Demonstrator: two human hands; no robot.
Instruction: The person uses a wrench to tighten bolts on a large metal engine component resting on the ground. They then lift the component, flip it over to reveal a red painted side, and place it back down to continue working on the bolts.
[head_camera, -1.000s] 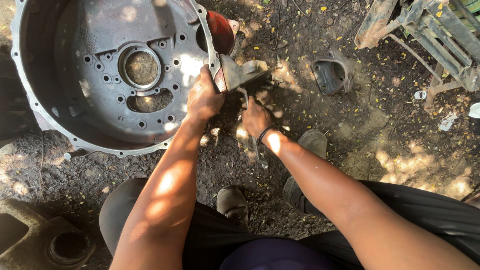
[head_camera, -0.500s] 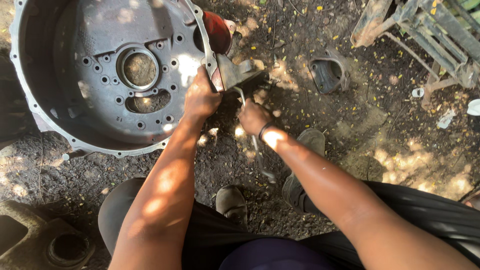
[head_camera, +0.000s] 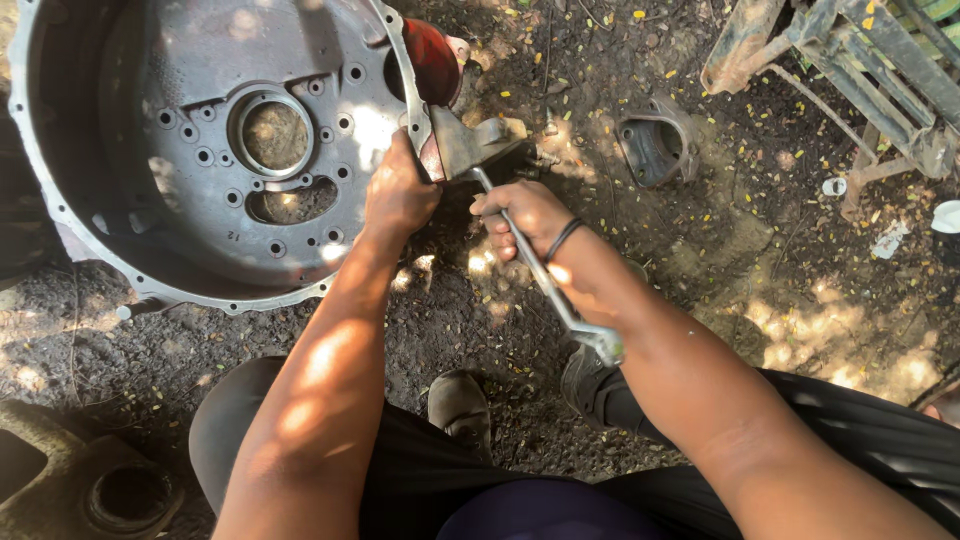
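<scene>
A person crouched over dark, leaf-strewn ground works at the rim of a large round metal housing (head_camera: 200, 150) that fills the upper left of the head view, its bolt-holed face turned up and a circular bore at its centre. The left hand (head_camera: 398, 195) is closed around the housing's rim at about 3 o'clock on the casting, fingers curled over the edge just beside a small grey bracket (head_camera: 470, 145) that juts from that rim. The right hand (head_camera: 530, 215), a dark band at its wrist, is wrapped in a fist around a long metal wrench (head_camera: 545, 275). The wrench's long axis runs on a diagonal: its upper end points toward 11 o'clock and meets the bracket, while its lower end, with a knuckled head, points toward 5 o'clock and lies along the right forearm, near a shoe (head_camera: 460, 410). The two hands sit close together, just apart, on either side of the bracket. Behind the rim, at 12 o'clock from the hands, a red rounded part (head_camera: 432, 60) shows. At 3 o'clock from the hands a small hollow casting (head_camera: 655, 150) lies in the dirt, and a rusted metal frame (head_camera: 850, 70) crosses the upper right corner.
</scene>
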